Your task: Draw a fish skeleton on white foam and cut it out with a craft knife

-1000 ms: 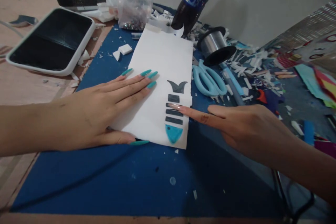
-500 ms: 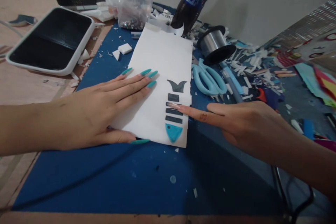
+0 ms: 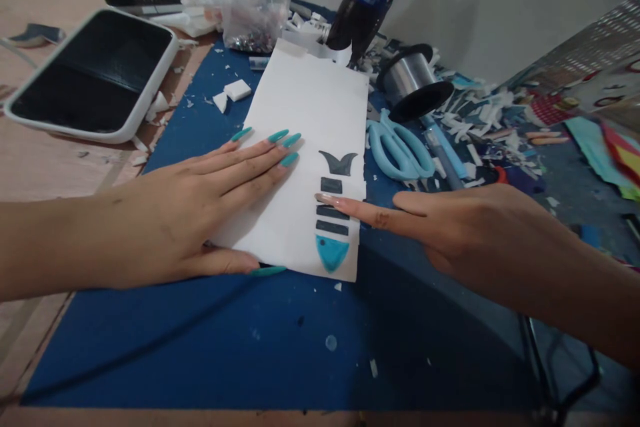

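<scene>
My left hand [image 3: 200,203] lies flat with fingers stretched on a sheet of white paper [image 3: 320,100]. Its thumb rests by the near edge of the sheet. Along the paper's right side are fish pieces: a dark tail [image 3: 339,163], several dark strips [image 3: 332,227] and a blue head [image 3: 332,252] with a dark eye spot. My right hand [image 3: 450,220] holds nothing; its index finger points left, with the tip over one of the dark strips and partly hiding it. The other fingers are curled under and mostly hidden.
Light-blue scissors [image 3: 403,150] and a spool of clear line [image 3: 410,80] lie right of the paper, near a heap of scraps [image 3: 480,120]. A dark bottle [image 3: 367,3] and a plastic bag [image 3: 255,7] stand behind. At left lies a phone [image 3: 95,73]. A blue mat [image 3: 200,347] lies beneath.
The right index fingertip has shifted very slightly to the left across the dark strip. The left hand stays put on the paper. The whole view has moved a little.
</scene>
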Tool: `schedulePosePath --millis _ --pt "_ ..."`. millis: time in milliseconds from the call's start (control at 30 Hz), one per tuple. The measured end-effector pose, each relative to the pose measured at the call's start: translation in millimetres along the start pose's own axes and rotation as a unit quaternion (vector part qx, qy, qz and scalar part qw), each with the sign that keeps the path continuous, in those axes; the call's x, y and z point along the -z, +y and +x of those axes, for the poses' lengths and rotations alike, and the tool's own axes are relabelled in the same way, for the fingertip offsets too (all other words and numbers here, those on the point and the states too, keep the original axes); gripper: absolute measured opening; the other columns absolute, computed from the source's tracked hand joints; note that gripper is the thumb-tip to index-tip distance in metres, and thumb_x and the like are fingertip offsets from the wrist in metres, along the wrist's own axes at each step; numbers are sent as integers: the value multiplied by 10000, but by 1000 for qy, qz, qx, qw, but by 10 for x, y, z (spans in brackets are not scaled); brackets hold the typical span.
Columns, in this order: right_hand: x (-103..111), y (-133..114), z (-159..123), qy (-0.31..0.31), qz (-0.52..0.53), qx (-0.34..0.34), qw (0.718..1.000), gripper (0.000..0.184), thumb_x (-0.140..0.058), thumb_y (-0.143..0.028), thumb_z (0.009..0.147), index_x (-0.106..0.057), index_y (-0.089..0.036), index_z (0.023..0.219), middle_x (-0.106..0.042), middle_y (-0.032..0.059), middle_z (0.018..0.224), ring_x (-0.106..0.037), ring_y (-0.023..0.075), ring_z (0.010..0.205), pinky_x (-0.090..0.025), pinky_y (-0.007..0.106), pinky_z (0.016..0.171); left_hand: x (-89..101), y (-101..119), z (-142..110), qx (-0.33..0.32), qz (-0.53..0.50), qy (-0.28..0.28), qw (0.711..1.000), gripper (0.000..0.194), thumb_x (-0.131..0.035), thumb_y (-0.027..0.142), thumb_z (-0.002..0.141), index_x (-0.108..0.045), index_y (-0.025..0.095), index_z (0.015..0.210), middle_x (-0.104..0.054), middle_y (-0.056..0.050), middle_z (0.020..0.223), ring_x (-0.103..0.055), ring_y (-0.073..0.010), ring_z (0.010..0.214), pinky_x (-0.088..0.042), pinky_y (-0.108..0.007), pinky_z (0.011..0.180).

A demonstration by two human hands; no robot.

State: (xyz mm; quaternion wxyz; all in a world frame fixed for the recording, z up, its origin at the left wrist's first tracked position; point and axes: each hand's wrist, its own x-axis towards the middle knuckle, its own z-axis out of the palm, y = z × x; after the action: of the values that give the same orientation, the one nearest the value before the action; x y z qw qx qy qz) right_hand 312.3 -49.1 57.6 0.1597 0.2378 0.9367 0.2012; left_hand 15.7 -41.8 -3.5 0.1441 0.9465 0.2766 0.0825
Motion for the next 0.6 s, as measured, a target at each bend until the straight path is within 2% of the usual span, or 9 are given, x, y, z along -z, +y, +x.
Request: schedulePosePath --millis 267,400,600 --pt "11 -59 17 -4 -9 -8 1000 728 -279 -28 803 -128 -316 1454 -498 -44 525 -263 70 325 -80 225 386 13 13 13 7 -12 -20 1000 761 -325 582 881 0 197 1451 0 -60 1531 -92 -432 1356 -179 -649 1048" --pt "-22 -65 17 3 -10 -7 1000 730 -302 -24 803 -127 -307 1453 -407 -59 494 -279 71 330 -74 218 392 12 12 4 20 -1 -24 1000 780 -333 607 868 13 227 1454 7 -30 1533 -103 -432 1355 -185 -631 1066" --pt "-95 -55 -18 -2 18 -8 1000 770 -318 -5 783 -101 -323 1450 -391 -62 514 -285 71 348 -79 219 398 -4 2 -7 1 35 10 999 810 -337 638 857 15 227 1459 -12 -23 1533 -155 -398 1363 -228 -555 1104"
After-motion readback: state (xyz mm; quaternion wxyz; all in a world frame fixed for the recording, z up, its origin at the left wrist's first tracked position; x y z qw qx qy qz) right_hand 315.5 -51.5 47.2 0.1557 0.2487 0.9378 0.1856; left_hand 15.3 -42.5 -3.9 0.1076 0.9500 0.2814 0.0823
